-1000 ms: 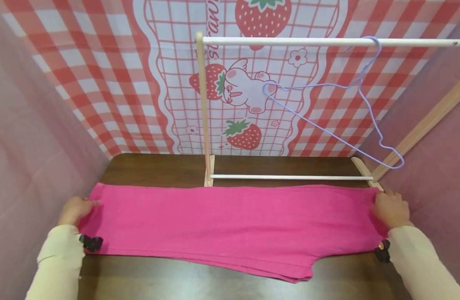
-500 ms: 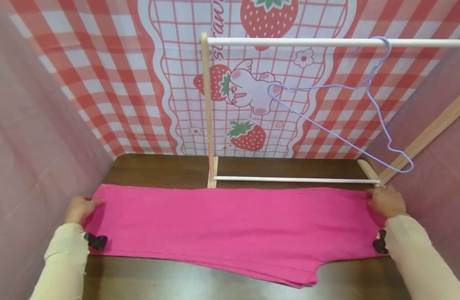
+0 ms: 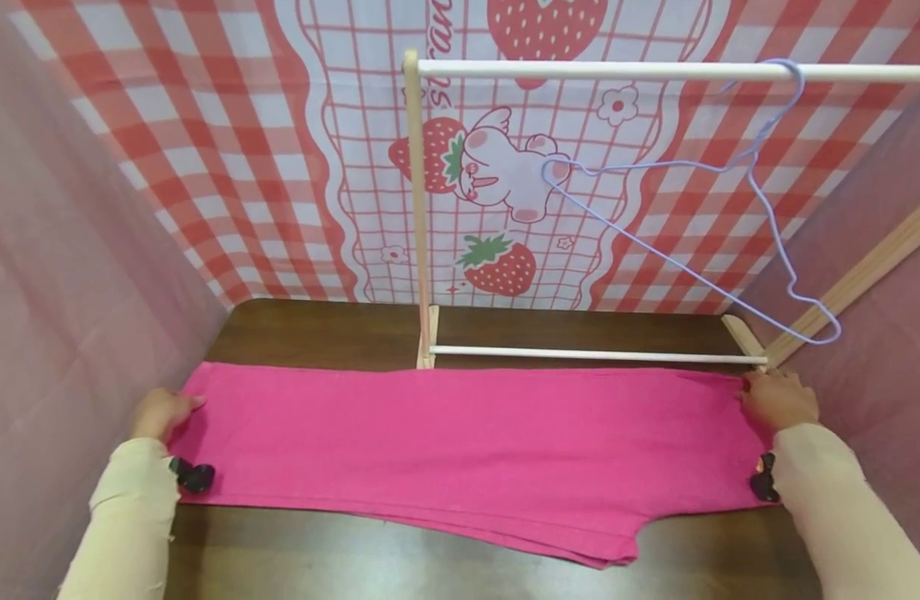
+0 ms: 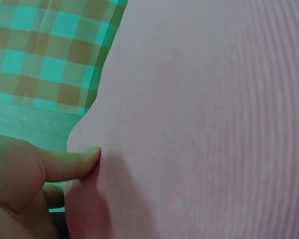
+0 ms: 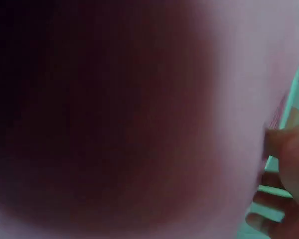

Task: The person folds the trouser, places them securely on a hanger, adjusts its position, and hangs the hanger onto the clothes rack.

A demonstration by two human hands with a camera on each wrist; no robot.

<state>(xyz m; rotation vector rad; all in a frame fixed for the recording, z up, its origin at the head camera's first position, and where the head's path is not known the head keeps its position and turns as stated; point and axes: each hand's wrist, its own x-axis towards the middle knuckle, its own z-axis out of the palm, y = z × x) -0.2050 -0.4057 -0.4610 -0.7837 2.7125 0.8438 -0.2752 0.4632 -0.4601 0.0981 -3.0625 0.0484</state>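
Folded pink trousers stretch sideways across the brown table, with the crotch point jutting toward the front edge right of the middle. My left hand pinches the left end, and the left wrist view shows the thumb lying over the cloth with fingers behind it. At the opposite end my right hand grips the cloth near its far corner. In the right wrist view the trousers fill most of the picture, dark and blurred, with the right hand at their edge.
Behind the trousers stands a clothes rack with a white top bar and a wooden post. A lilac wire hanger hangs from it on the right. Pink curtains flank the table; a checked strawberry cloth hangs behind.
The right hand has shifted to the trousers' far right corner, its fingers now at that corner. The left hand stays at its end; the trousers have barely moved.
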